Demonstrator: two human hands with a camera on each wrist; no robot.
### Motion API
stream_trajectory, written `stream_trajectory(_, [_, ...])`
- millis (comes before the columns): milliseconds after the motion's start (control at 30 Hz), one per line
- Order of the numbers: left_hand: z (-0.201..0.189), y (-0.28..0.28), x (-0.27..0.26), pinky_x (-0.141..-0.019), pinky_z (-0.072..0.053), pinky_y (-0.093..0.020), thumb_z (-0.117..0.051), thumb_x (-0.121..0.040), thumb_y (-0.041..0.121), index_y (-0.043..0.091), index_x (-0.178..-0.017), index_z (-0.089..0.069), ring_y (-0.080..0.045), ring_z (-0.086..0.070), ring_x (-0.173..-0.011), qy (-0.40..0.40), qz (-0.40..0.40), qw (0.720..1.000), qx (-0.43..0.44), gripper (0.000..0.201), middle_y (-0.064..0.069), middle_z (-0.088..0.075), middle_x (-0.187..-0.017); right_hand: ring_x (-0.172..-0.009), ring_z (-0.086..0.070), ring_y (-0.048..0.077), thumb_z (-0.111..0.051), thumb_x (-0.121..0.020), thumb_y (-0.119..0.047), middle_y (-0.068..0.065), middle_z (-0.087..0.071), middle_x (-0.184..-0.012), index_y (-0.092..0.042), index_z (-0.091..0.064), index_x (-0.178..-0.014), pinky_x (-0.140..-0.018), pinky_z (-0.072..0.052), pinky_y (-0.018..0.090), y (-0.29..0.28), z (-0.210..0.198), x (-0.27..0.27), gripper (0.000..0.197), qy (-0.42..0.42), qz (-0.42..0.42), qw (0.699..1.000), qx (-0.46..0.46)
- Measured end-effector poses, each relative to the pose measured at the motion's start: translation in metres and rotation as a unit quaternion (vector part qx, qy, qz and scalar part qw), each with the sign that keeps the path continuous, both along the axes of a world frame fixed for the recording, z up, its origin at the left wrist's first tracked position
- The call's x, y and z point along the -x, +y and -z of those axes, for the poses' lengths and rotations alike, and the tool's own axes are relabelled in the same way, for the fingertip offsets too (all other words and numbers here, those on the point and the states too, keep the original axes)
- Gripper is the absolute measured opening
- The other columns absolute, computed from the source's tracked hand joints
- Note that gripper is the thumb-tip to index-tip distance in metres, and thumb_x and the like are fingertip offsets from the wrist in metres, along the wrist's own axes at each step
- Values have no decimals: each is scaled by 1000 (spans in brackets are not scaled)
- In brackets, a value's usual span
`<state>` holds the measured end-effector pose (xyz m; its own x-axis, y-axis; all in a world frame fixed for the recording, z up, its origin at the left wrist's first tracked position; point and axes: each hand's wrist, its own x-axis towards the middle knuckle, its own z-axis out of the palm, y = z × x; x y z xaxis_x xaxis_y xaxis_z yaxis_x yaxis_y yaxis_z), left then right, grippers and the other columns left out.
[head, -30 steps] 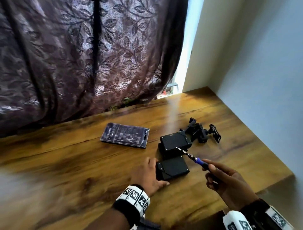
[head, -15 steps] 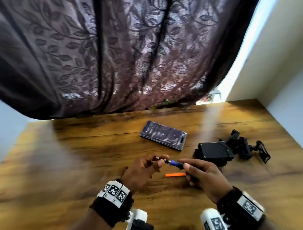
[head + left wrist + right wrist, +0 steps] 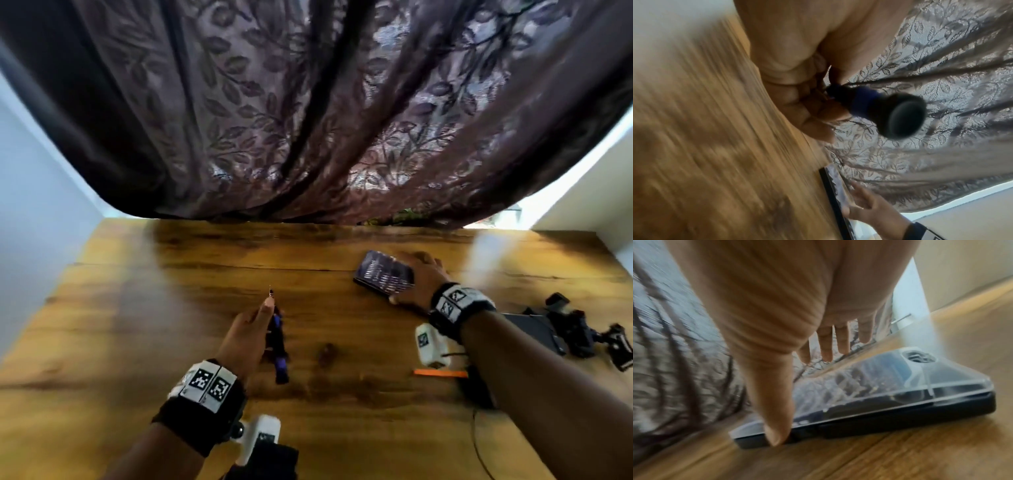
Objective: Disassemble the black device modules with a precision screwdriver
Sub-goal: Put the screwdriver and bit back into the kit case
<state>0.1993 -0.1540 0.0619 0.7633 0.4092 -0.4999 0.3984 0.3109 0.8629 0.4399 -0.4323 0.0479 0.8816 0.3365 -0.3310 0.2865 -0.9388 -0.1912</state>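
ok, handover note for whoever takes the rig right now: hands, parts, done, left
Left hand: holds the precision screwdriver, tip up, off the table.
Right hand: fingers straight, thumb touching the edge of the bit case, lid closed.
Black device modules: far right by the black bracket, partly behind the right forearm. Orange strip near them.
Done: no module visibly open.
Left: probably pick a bit, then unscrew the modules.

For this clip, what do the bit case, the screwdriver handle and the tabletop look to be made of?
Bit case: likely plastic, a glossy see-through lid that mirrors the curtain, over an opaque dark base.
Screwdriver: blue-and-black handle, matte; plastic or coated metal, too blurred to tell. The thin tip looks metallic.
Tabletop: wood or wood-look laminate, with brown grain streaks and a soft sheen.
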Motion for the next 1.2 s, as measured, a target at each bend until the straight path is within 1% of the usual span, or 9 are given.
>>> stream_trajectory(233, [15, 54, 26, -49, -56, -37, -46, -108, 35, 4, -99, -62, -19, -55, -49, 9, 3, 1000, 13, 37, -8, -56, -67, -130, -39, 37, -80, -50, -63, 7, -38, -141, -44, -19, -155, -110, -39, 52, 27, 10, 11, 124, 7, -17, 998, 52])
stream_trajectory(400, [56, 75, 27, -55, -49, -38, -50, -106, 31, 20, -124, -43, -13, -50, -50, 47, 110, 974, -191, 23, -3, -56, -78, -140, -28, 33, -75, -66, -68, 2, -24, -157, -44, -8, -157, -114, -33, 54, 71, 3, 77, 116, 33, -128, 988, 82])
stream_trajectory(500, [65, 73, 33, -80, -56, -45, -69, -95, 28, 32, -153, -18, -8, -63, -80, -30, 162, 948, -273, 77, 9, -58, -114, -145, -22, 31, -73, -74, -64, 2, -18, -162, -34, -6, -161, -118, -27, 52, 94, -1, 121, 114, 45, -184, 978, 84])
stream_trajectory(600, [52, 68, 40, -111, -41, -47, -88, -72, 49, 52, -155, -6, -16, -38, -139, -30, 282, 917, -280, 117, 10, -29, -158, -143, -23, 28, -72, -74, -62, 1, -22, -158, -29, -8, -161, -118, -25, 49, 102, 3, 152, 113, 43, -215, 973, 66])
stream_trajectory(700, [40, 61, 41, -111, -43, -55, -93, -61, 51, 68, -147, 0, -27, -40, -137, 55, 379, 869, -315, 128, -3, -24, -156, -143, -24, 26, -72, -74, -61, 0, -23, -157, -28, -10, -161, -120, -23, 48, 102, 8, 169, 112, 36, -236, 970, 40])
stream_trajectory(833, [42, 59, 38, -109, -44, -60, -94, -57, 53, 72, -142, 10, -33, -41, -138, 79, 387, 856, -332, 135, -7, -25, -155, -144, -22, 23, -72, -78, -60, -4, -22, -161, -30, -13, -161, -120, -24, 45, 98, 6, 170, 106, 55, -241, 969, 3])
stream_trajectory(933, [45, 62, 37, -112, -38, -62, -95, -55, 54, 61, -150, 15, -35, -33, -146, 67, 376, 860, -339, 145, -8, -21, -162, -141, -36, 19, -74, -80, -58, -5, -35, -159, -31, -23, -159, -117, -34, 44, 94, -3, 161, 98, 97, -229, 967, -47])
stream_trajectory(1033, [49, 63, 39, -113, -39, -59, -95, -55, 52, 52, -155, 12, -31, -34, -146, 48, 358, 868, -342, 146, -6, -23, -161, -111, -64, 11, -73, -84, -57, -8, -64, -134, -32, -49, -146, -96, -55, 37, 87, -20, 142, 71, 108, -212, 966, -102])
stream_trajectory(1200, [56, 62, 43, -110, -45, -49, -94, -59, 51, 52, -156, 6, -21, -39, -140, 28, 330, 879, -344, 139, -1, -23, -162, -91, -63, 4, -65, -97, -41, -12, -71, -108, -32, -75, -114, -83, -52, 26, 87, -50, 97, 22, 24, -152, 975, -160])
